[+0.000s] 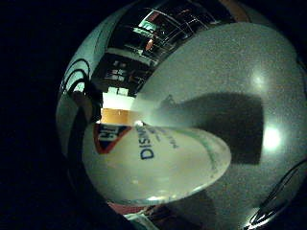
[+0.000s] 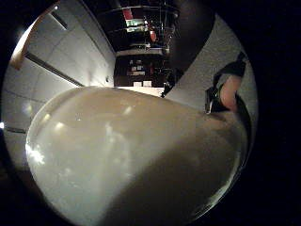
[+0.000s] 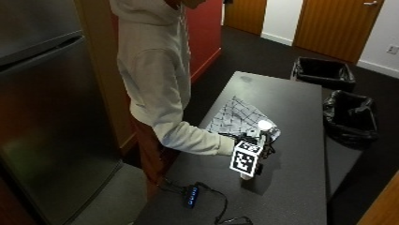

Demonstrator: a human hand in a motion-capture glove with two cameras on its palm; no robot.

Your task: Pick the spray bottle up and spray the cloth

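On the dark worktop [image 3: 293, 187] I see the checked cloth [image 3: 237, 117] lying flat, near the middle of the surface. My hand [image 3: 259, 145] is just beside the cloth's near corner, gloved fingers curled round the bottle [image 3: 254, 169], which I hold upright with its base close above the worktop; I cannot tell if it touches. The white spray head [image 3: 267, 124] shows above the hand, over the cloth's edge. From the little-finger side I see the bottle's [image 1: 158, 163] white body close against the palm, its label in blue letters with a red and blue emblem, and the grey worktop [image 1: 230, 72] behind it carrying its shadow. From the thumb side the bottle's [image 2: 131, 160] pale wall fills most of the view, with one finger [image 2: 230, 92] at the rim. A black cable with a blue hub [image 3: 192, 196] lies on the worktop's near end, well apart from the cloth. Two black-lined bins [image 3: 346, 101] stand on the floor beyond the worktop.
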